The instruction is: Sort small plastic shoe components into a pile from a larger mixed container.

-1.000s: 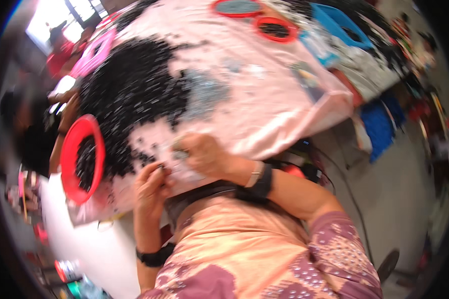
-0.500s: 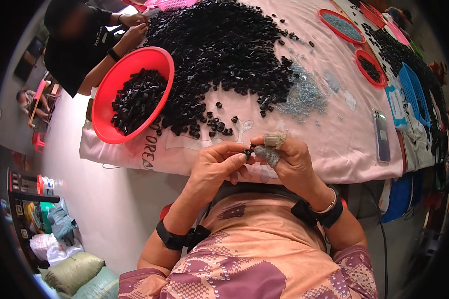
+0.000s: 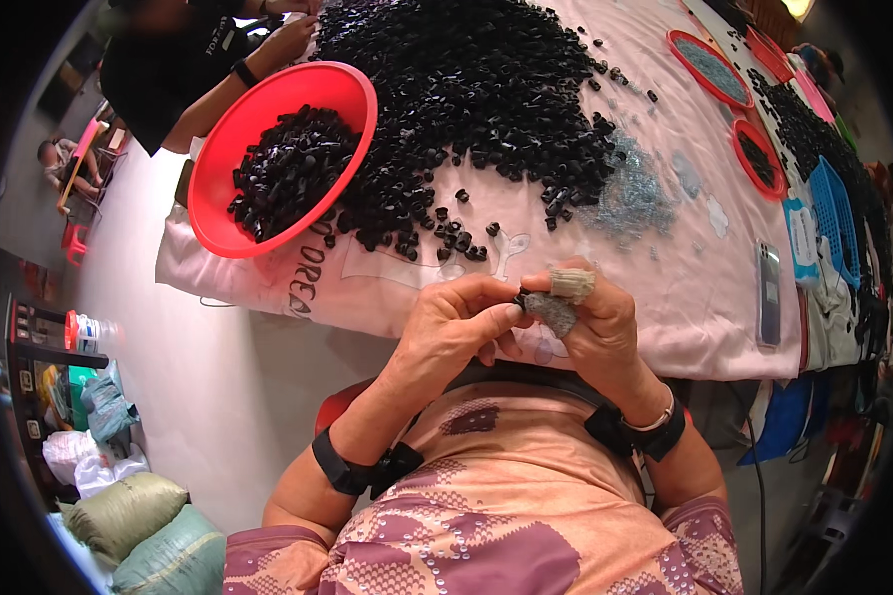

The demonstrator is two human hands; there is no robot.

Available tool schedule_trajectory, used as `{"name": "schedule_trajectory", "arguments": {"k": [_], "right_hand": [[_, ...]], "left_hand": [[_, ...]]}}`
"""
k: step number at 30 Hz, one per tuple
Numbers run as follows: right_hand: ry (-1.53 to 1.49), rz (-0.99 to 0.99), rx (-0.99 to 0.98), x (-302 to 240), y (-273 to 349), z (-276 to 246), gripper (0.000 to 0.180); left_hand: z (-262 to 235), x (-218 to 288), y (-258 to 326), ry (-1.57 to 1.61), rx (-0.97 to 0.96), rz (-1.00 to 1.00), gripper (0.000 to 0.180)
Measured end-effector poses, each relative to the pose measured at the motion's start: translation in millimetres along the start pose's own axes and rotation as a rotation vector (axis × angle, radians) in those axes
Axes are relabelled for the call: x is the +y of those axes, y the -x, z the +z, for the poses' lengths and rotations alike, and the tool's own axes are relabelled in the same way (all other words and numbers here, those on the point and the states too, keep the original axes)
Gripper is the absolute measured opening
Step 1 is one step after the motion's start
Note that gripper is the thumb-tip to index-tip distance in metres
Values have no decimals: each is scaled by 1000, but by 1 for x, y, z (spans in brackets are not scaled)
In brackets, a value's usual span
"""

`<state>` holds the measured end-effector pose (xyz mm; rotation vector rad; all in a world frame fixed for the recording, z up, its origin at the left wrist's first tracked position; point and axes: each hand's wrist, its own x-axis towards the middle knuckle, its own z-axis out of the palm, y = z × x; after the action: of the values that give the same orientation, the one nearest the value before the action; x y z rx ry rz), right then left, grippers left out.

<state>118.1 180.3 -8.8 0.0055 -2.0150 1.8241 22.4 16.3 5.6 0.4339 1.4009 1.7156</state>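
Note:
My left hand (image 3: 463, 322) pinches a small black plastic part (image 3: 522, 297) between thumb and index finger. My right hand (image 3: 605, 322) closes on the same spot from the other side, its fingertips meeting the left ones. A beige wrap (image 3: 572, 285) covers one right finger and a grey wrap (image 3: 551, 313) the right thumb. Most of the part is hidden by the fingers. Beyond my hands spreads a large heap of similar black parts (image 3: 466, 99), with a few loose ones at its near edge. Small silvery pieces (image 3: 635, 193) lie scattered to its right.
A red basin (image 3: 203, 198) of black parts stands at the table's left edge. A co-worker's arm (image 3: 208, 114) reaches in behind it. On the right are a phone (image 3: 768, 295), a blue basket (image 3: 835, 223) and red trays (image 3: 709, 67). Sacks (image 3: 129, 516) lie on the floor at left.
The whole view has shifted, moving the table's contents slightly in the picture. My hands stay together at the small black part, which shows less between the fingertips now.

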Motion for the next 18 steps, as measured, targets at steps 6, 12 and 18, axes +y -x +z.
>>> {"name": "schedule_trajectory", "arguments": {"k": [6, 12, 18], "right_hand": [[52, 3, -13, 0, 0, -1, 24], [170, -108, -20, -3, -3, -4, 22], [131, -77, -41, 0, -1, -7, 22]], "left_hand": [[-4, -3, 0, 58, -42, -9, 20], [-5, 1, 1, 70, -87, -60, 17], [-6, -7, -2, 272, -164, -146, 20]]}}
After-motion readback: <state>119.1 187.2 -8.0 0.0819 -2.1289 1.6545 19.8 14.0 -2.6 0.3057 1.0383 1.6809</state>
